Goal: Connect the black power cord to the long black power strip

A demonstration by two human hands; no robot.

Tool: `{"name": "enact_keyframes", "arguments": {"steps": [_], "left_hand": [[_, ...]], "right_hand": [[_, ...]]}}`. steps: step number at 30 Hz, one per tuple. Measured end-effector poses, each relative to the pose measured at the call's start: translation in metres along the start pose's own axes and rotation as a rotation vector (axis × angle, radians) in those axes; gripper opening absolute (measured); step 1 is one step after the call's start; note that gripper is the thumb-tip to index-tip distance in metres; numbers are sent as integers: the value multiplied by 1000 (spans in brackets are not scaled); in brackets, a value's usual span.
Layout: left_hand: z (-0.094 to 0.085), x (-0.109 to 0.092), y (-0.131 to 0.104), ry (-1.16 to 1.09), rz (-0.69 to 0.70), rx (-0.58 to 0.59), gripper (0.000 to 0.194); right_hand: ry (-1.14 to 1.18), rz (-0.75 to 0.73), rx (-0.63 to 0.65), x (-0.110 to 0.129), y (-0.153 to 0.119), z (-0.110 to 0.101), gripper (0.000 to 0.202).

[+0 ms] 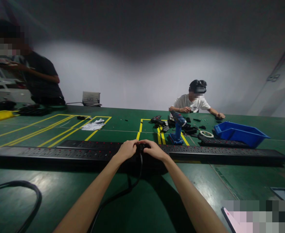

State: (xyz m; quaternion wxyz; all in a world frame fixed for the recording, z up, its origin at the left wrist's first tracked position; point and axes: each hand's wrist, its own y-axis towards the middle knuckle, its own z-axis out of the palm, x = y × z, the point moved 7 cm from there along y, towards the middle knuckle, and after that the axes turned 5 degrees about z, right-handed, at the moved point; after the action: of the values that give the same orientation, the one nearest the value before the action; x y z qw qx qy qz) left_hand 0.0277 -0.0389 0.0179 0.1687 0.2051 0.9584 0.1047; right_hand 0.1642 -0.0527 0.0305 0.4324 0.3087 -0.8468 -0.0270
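A long black power strip with rows of sockets and red dots lies across the table in front of me. At its middle, my left hand and my right hand are closed from both sides around a black plug. The fingers partly cover the plug, and I cannot tell whether it sits in a socket. From it a black cable hangs down over the strip's near side and runs toward me. A second black strip lies just behind the first on the left.
A blue cordless drill stands beyond the strip, near scattered black parts and a blue bin. Papers lie left of centre. A thick cable loops at front left; a phone lies front right. Two people work across the table.
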Motion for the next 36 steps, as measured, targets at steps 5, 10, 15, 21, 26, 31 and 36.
{"name": "enact_keyframes", "arguments": {"steps": [5,10,15,21,26,31,36], "left_hand": [[2,0,1,6,11,10,33],[3,1,2,17,9,16,32],[0,-1,1,-5,15,10,33],[0,-1,1,-10,2,9,31],[0,-1,0,-32,2,16,32],[-1,-1,0,-21,11,2,29],[0,0,0,-15,20,-7,29]], "right_hand": [[-181,-26,-17,4,0,6,51],[-392,-83,-17,13,-4,10,40],[-408,-112,-27,16,-7,9,36],[-163,107,5,-4,2,5,35],[-98,166,-50,-8,5,2,33],[-86,129,-48,-5,3,4,38],[-90,86,-22,-5,2,2,34]]}}
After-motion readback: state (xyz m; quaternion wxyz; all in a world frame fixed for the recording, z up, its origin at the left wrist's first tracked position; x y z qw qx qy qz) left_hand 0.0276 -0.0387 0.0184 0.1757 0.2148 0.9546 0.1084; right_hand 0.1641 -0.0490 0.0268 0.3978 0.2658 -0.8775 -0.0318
